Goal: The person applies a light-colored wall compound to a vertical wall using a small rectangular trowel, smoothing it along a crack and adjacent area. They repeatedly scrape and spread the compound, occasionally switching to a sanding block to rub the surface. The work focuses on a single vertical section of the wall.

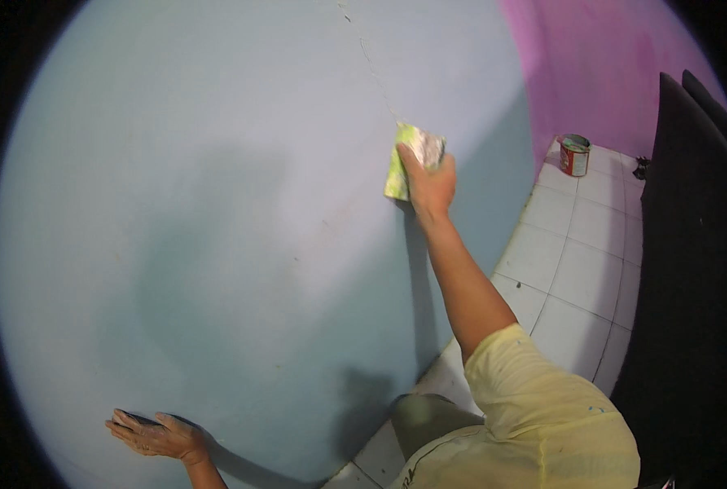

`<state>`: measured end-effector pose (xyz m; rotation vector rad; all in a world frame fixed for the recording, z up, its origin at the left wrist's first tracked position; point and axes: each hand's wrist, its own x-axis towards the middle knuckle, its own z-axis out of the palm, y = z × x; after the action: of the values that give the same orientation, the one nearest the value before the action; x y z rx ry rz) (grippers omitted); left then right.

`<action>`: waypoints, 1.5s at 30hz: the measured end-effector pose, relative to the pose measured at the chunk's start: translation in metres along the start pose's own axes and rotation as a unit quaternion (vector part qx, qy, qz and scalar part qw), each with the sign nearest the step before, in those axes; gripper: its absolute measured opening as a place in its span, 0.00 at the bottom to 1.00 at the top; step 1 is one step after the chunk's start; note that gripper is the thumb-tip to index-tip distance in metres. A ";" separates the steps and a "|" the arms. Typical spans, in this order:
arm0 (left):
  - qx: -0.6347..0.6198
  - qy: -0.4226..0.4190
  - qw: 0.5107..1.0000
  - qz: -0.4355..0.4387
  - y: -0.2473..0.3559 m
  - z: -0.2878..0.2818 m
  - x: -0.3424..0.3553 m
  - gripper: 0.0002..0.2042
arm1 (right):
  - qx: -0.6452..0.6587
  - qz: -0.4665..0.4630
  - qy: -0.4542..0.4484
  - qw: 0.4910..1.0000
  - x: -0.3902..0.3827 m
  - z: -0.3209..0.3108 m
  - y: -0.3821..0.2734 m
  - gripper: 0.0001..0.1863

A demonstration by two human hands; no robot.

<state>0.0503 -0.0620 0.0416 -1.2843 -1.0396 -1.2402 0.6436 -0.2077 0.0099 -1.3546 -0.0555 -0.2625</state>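
Observation:
My right hand grips a yellow-green, sponge-like block smeared with whitish material, the thumb lying across its face. The block is against the pale blue wall, at the lower end of a thin jagged crack that runs up to the top edge. At the lower left, my left hand is stretched out flat beside the wall, its fingers dusty and holding nothing. Whether its palm presses on the wall I cannot tell.
A pink wall meets the blue one at the right. On the white tiled floor stands an open red can, with a small dark object beyond it. A tall black panel-like thing fills the right side.

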 end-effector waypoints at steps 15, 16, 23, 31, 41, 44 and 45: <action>-0.037 0.009 0.999 -0.001 0.004 0.002 -0.001 0.36 | -0.045 -0.015 0.000 0.999 -0.001 -0.006 -0.055 0.47; -0.039 0.011 0.999 0.000 0.004 0.004 -0.002 0.36 | -0.064 -0.010 0.017 0.998 0.005 -0.014 -0.036 0.47; -0.007 -0.030 0.999 -0.011 0.014 0.001 -0.003 0.37 | -0.126 0.074 0.075 0.986 0.002 -0.043 0.070 0.50; -0.031 0.011 0.999 -0.005 0.016 0.004 0.000 0.35 | -0.138 0.075 0.061 0.986 0.009 -0.043 0.098 0.51; -0.036 0.002 0.999 -0.014 0.010 0.000 0.002 0.36 | -0.082 0.036 0.006 0.996 -0.010 -0.016 -0.007 0.51; -0.033 0.010 0.999 -0.014 0.018 0.003 -0.001 0.36 | -0.082 0.119 0.039 0.989 0.012 -0.043 0.057 0.51; -0.042 0.011 0.999 -0.009 0.018 0.004 0.000 0.36 | -0.060 0.097 0.041 0.993 0.012 -0.040 0.049 0.51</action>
<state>0.0690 -0.0601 0.0396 -1.3250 -0.9928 -1.3212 0.6617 -0.2389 -0.0432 -1.4563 0.1623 -0.1583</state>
